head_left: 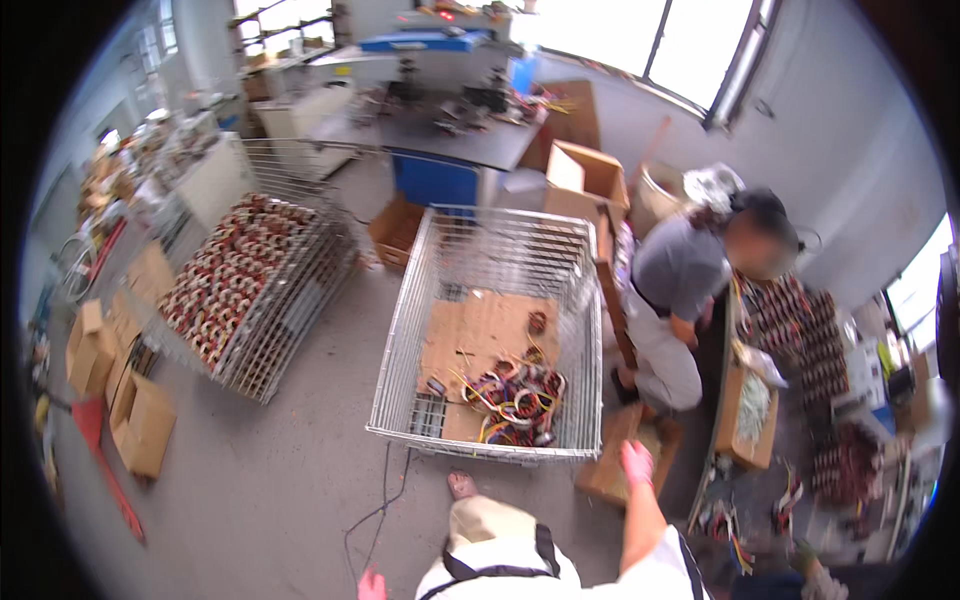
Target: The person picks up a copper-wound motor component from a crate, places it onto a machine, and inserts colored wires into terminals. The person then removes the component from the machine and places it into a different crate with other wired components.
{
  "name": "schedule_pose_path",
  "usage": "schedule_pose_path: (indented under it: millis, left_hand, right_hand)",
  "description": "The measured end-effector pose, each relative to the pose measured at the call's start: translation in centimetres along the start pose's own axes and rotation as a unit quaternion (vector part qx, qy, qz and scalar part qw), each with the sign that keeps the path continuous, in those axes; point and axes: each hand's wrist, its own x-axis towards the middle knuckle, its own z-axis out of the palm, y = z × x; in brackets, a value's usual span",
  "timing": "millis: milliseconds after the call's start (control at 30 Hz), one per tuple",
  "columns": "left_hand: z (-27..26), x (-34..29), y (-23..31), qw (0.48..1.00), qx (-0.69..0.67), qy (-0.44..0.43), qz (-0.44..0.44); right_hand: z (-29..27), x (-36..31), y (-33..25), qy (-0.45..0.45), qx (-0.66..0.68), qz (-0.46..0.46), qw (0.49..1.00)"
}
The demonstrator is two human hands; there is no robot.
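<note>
reference is the middle wire cage [400,360]. the coil pile [515,405] is inside it, at the end nearest you, toward its right wall, leads tangled over each other. one single coil [537,322] lies farther in, on the cardboard sheet [450,330] lining the cage base.

your right hand [637,462] is off the cage's near right corner, over the carton [600,482]; can't tell if it touches. fingers too small and blurred to call spread or pressed together, nothing clear in them. your left hand [371,586] is on your side of the cage, off its near left corner, cut by the view edge; can't tell its fingers either.

risks, my read: pull one coil and crossed leads could drag others or strain a joint. loose leads could also snag the cage wire. the black cable [380,520] lies slack by the cage's near left corner, near your foot [461,485]; a step left could catch it. the carton could trip you on the right.

around: a co-worker [675,270] is just right of the cage, so that side is blocked; a wide swing could bump them. farther right, coil rows [785,325] and a box of pale pieces [752,410]. left of the cage, a second cage [300,320], loaded with coils. behind the middle one, a small open box [395,230] and machine table [490,150] crowd the far end.
</note>
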Motion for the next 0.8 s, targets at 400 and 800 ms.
schedule_pose_path:
  millis: [400,800]
  left_hand:
    - [-15.1,25.7,33.2,0.993,0.064,-0.093,0.045]
    - [-7.7,48.3,57.5,0.794,0.236,-0.397,0.395]
  right_hand:
    - [15.7,-9.4,-35.6,-0.119,0.017,-0.244,0.962]
    - [20.1,-38.2,-29.3,0.057,0.028,0.219,0.974]
